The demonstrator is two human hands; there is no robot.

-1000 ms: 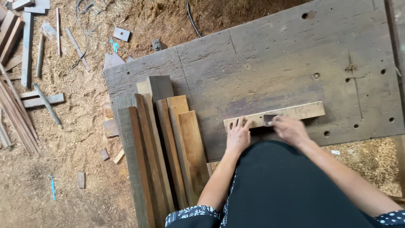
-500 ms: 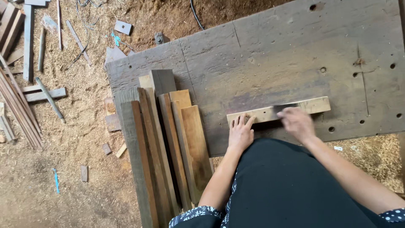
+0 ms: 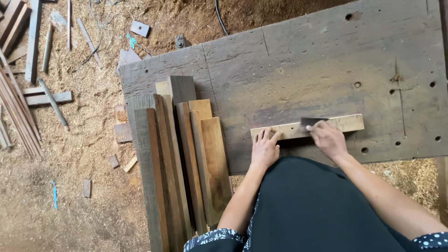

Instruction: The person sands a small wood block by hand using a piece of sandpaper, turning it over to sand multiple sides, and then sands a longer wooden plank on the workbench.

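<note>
1. Presently: the pale wooden strip (image 3: 343, 122) lies flat on the grey plank surface (image 3: 326, 60), near its front edge, lengthwise left to right, just in front of the person's body.
2. Left hand (image 3: 264, 150): palm down on the left end of the strip, fingers spread and flat. The grip is wide, nothing enclosed; it only presses.
3. Right hand (image 3: 329, 139): fingers closed onto a small dark flat piece (image 3: 311, 122) that rests on the strip's top face, about mid-length. Abrasive sheet or scraper blade, cannot tell which.
4. Judgement of step in hand: surface work on the strip's top face, with the dark piece rubbed or drawn along it while the other hand pins the work. The right end of the strip beyond the hand is uncovered.
5. Judgement of what a further stroke calls for: firm downward hold at the left end so the strip does not slide, and the dark piece held flat to the face along the grain.
6. Surroundings: stack of darker boards (image 3: 186, 154) at the left end of the surface, apart from the strip. Sawdust floor (image 3: 70, 186) with offcuts (image 3: 140, 29), long slats (image 3: 18, 107) and a black cable (image 3: 221, 18).
</note>
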